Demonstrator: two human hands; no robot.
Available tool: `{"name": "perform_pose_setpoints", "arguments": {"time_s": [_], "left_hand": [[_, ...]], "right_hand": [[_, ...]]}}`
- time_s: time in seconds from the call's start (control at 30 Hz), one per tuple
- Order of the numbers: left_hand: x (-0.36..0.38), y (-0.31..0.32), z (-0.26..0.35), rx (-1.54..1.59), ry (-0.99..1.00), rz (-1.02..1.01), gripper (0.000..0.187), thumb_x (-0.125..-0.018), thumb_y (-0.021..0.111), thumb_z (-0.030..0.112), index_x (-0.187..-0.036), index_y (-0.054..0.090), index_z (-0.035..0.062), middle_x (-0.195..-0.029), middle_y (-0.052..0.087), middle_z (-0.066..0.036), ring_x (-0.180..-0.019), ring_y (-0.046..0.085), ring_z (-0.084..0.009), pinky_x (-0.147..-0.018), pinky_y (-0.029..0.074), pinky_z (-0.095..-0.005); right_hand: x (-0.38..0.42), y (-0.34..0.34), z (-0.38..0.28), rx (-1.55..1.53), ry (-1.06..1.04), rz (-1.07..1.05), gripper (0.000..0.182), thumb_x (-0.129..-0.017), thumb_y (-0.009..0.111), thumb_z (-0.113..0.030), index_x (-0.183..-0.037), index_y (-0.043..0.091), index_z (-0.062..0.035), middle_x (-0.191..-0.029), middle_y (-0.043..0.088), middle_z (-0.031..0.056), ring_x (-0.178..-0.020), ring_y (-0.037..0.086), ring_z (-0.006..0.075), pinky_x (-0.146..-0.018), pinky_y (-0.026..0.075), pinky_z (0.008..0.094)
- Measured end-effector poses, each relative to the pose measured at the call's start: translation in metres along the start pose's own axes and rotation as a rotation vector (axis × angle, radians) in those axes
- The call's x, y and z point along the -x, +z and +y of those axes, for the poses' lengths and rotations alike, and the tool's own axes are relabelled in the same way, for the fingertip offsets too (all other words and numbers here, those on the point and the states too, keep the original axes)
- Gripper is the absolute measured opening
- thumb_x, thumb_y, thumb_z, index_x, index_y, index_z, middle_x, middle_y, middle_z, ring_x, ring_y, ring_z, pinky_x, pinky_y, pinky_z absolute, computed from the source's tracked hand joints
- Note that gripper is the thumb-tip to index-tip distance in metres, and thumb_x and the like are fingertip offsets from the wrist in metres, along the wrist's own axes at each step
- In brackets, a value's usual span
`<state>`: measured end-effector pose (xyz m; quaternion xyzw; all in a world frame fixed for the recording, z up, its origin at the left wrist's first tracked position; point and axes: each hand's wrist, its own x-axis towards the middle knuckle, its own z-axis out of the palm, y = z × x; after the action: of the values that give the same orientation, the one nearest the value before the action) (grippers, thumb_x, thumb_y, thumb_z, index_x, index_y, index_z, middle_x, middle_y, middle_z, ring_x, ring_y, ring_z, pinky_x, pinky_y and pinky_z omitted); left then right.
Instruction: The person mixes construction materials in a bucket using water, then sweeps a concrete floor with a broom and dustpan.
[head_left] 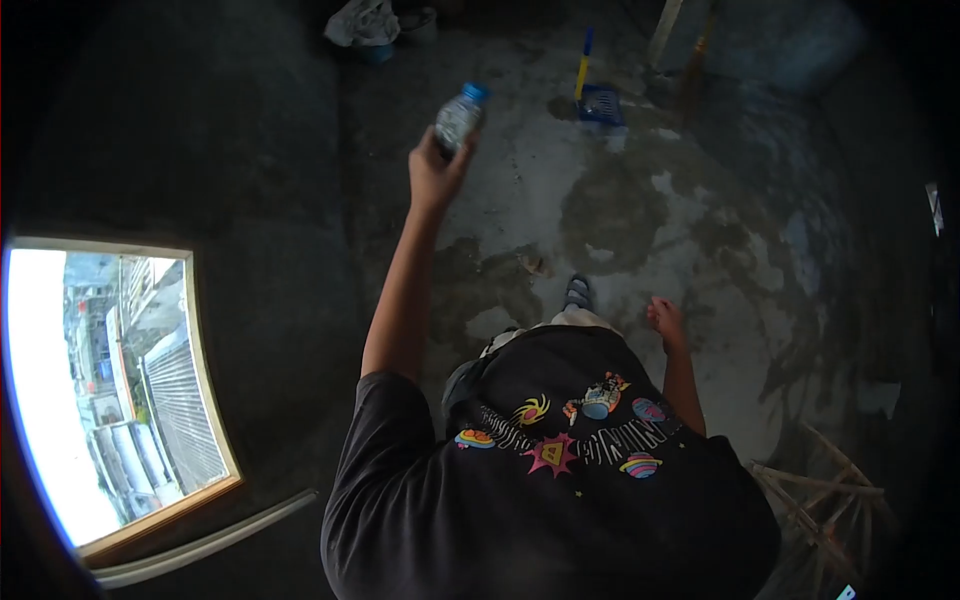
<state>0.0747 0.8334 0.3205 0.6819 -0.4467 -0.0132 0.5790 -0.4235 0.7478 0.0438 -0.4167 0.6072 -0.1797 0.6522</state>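
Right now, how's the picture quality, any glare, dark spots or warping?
In the head view, the window burns out to white at left, while much of the scene is dim; in that same view, the window's edges bow, likely lens distortion, and the image corners fade to black; also in the head view, the bottle in your left hand looks slightly soft, its contents unclear.

The left hand [436,180] hides the lower end of the bottle [458,120]; the bottom edge crops the shirt [520,530].
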Motion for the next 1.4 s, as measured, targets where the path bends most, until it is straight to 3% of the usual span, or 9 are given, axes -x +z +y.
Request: {"name": "perform_pose_setpoints", "arguments": {"time_s": [0.23,0.4,0.73,0.87,0.93,1.0,1.13,1.33,1.4], "left_hand": [[0.068,0.064,0.017,-0.142,-0.073,-0.365,0.047,-0.08,0.07,0.022,-0.109,0.042,-0.0017,-0.079,0.059,-0.021,-0.072,0.06,-0.0387,-0.061,0.045,-0.0448],[0.113,0.09,0.009,-0.211,0.099,-0.419,0.033,-0.083,0.058,0.011,-0.112,0.045,0.0009,-0.091,0.059,-0.02,-0.087,0.059,-0.0375,-0.074,0.042,-0.0468],[0.141,0.066,-0.018,-0.347,0.143,-0.579,0.031,-0.071,0.055,0.003,-0.101,0.055,0.0071,-0.094,0.058,-0.01,-0.095,0.057,-0.0288,-0.083,0.037,-0.0424],[0.121,0.04,-0.027,-0.255,-0.103,-0.523,0.043,-0.074,0.067,0.016,-0.114,0.055,0.0081,-0.104,0.058,-0.012,-0.104,0.054,-0.0296,-0.088,0.037,-0.046],[0.116,0.009,-0.02,-0.511,0.122,-0.236,0.062,-0.072,0.073,0.024,-0.127,0.049,0.0084,-0.121,0.053,-0.015,-0.118,0.048,-0.0305,-0.101,0.033,-0.0451],[0.11,-0.036,-0.006,-0.468,-0.051,-0.115,0.075,-0.071,0.076,0.027,-0.135,0.042,0.0092,-0.133,0.046,-0.017,-0.126,0.042,-0.0316,-0.109,0.027,-0.0428],[0.172,-0.133,-0.073,-0.13,-0.39,0.245,0.046,-0.083,0.07,0.025,-0.12,0.056,0.0031,-0.122,0.053,-0.015,-0.115,0.053,-0.0288,-0.097,0.042,-0.0379],[0.495,-0.242,-0.135,-0.799,-1.279,0.089,0.062,-0.083,0.06,0.045,-0.122,0.053,-0.0025,-0.121,0.054,-0.027,-0.113,0.052,-0.0421,-0.093,0.043,-0.0456],[0.621,-0.232,-0.113,-0.608,-1.538,0.408,0.06,-0.082,0.062,0.039,-0.12,0.054,-0.007,-0.115,0.06,-0.027,-0.108,0.058,-0.0387,-0.091,0.045,-0.0437]], "right_hand": [[0.085,0.088,-0.181,-0.097,-0.407,-0.182,0.028,-0.094,0.058,-0.027,-0.112,0.059,-0.0057,-0.099,0.062,0.0003,-0.087,0.057,0.0082,-0.078,0.045,0.0237],[0.132,0.136,-0.273,0.808,-1.21,0.083,0.049,-0.079,0.071,-0.022,-0.122,0.054,-0.007,-0.115,0.056,0.0107,-0.109,0.052,0.0264,-0.095,0.042,0.0378],[0.117,0.235,-0.287,1.707,-0.976,-0.612,0.056,-0.067,0.074,-0.025,-0.117,0.053,-0.0098,-0.116,0.054,0.0115,-0.115,0.05,0.0295,-0.097,0.039,0.0457],[0.087,0.284,-0.3,1.748,-1.226,-0.503,0.043,-0.068,0.072,-0.022,-0.106,0.056,-0.0089,-0.102,0.062,0.0136,-0.1,0.059,0.033,-0.082,0.048,0.0439],[0.078,0.304,-0.314,1.763,-1.269,-0.537,0.041,-0.068,0.071,-0.022,-0.104,0.057,-0.0089,-0.098,0.063,0.0144,-0.097,0.06,0.0343,-0.079,0.049,0.0444],[0.077,0.321,-0.342,1.769,-1.289,-0.532,0.038,-0.069,0.071,-0.023,-0.102,0.058,-0.0087,-0.094,0.065,0.0161,-0.093,0.062,0.0356,-0.077,0.05,0.0448],[0.034,0.322,-0.396,1.559,-1.363,-0.43,0.048,-0.073,0.072,-0.035,-0.11,0.059,-0.0071,-0.099,0.066,0.019,-0.094,0.062,0.0363,-0.08,0.049,0.0423],[0.025,0.305,-0.497,1.496,-1.336,-0.256,0.057,-0.076,0.068,-0.049,-0.101,0.061,0.0022,-0.09,0.065,0.0225,-0.086,0.063,0.0362,-0.076,0.049,0.0407],[0.025,0.296,-0.517,1.499,-1.289,-0.2,0.058,-0.077,0.067,-0.051,-0.099,0.061,0.0023,-0.085,0.065,0.0208,-0.077,0.065,0.0339,-0.069,0.051,0.0401]]}}
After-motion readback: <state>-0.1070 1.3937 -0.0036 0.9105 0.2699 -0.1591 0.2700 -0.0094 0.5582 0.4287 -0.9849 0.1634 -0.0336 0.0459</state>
